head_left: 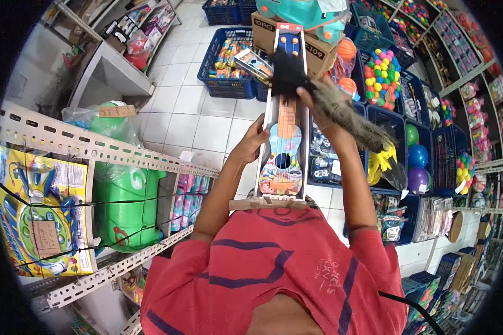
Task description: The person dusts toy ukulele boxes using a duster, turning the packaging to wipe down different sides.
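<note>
A tall boxed toy guitar [285, 151], colourfully printed and seen through its open-looking front, stands upright against my chest. My left hand [252, 139] is closed around the box's left edge, thumb on the front. My right hand [313, 103] grips a fluffy duster [349, 109] near the box's upper right side. The duster's grey-brown plume trails down to the right, while a blurred black part lies across the upper neck of the toy guitar and hides it. My right fingers are partly covered by the duster.
On the left, a white perforated metal shelf [106, 137] holds a green plastic toy [129, 204] and a yellow carded toy set [44, 206]. Blue baskets [226, 86] of toys stand ahead and right, one with colourful balls [382, 78]. A cardboard box [321, 56] sits behind the guitar.
</note>
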Tool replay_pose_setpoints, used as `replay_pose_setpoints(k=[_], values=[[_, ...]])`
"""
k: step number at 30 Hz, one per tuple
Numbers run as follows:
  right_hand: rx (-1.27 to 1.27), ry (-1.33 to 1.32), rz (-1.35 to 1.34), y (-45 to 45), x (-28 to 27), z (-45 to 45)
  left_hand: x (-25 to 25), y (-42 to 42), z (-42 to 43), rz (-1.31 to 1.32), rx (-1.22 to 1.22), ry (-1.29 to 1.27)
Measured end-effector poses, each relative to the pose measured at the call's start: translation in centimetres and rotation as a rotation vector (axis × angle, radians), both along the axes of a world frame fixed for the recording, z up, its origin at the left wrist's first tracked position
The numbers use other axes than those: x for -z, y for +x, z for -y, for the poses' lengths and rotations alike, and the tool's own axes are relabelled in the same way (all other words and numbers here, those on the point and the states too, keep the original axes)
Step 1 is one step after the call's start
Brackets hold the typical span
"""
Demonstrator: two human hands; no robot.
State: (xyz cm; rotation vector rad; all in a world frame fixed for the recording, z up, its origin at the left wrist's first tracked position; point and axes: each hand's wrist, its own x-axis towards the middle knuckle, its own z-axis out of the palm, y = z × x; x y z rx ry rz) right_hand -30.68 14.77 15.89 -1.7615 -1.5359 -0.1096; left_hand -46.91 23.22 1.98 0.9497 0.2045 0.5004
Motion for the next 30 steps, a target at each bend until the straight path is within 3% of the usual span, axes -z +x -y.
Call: replay_pose_setpoints(k=[2,3,6,7,10,12,14,16,19,22,24,26,29,30], values=[[0.167,0.285,0.904,2.3,1.8,1.2,-0.5,0.0,0.7,-0.064,0.011,0.018],[0.262,0.187,1.102,1.8,0.9,2.4,-1.1,0.1,1.1,-0.09,0.003,0.035],[0.166,-0.161,-0.29,-0.7,-0.7,4.4,-2.4,0.3,1.8,-0.145,-0.013,0.058],[0.171,-0.231,-0.024,-0.6,0.1,5.4,-1.8,0.6,1.7,-0.099,0.007,0.021],[0.074,-0.082,0.143,-0.2,1.0,8.0,1.4,1.7,1.1,-0.083,-0.017,-0.045],[0.054,-0.249,-0.073,0.8,-1.3,8.3,0.4,2.5,2.1,-0.03,0.053,-0.038],[0.122,0.162,0.314,3.4,0.7,7.5,-1.3,3.4,3.4,-0.009,0.103,-0.024],[0.243,0.063,-0.027,2.8,-2.2,8.3,-2.7,4.5,4.8,-0.062,0.106,-0.019],[0.239,0.073,0.131,4.2,-1.5,9.8,-2.5,6.3,6.2,-0.056,0.099,0.007],[0.138,-0.207,0.074,5.2,-1.9,13.5,-1.7,8.2,7.3,-0.079,0.028,0.027],[0.057,-0.226,-0.012,6.4,-1.3,15.6,-1.2,9.7,8.3,-0.015,0.05,-0.07],[0.043,-0.306,0.187,8.8,-1.1,15.9,-1.0,11.1,9.5,-0.031,0.085,-0.086],[0.172,-0.103,0.148,12.5,-1.7,16.4,-1.0,14.1,12.0,-0.021,0.062,-0.024],[0.236,-0.092,0.162,13.9,-1.8,16.4,-3.4,14.8,13.7,-0.03,0.083,-0.01]])
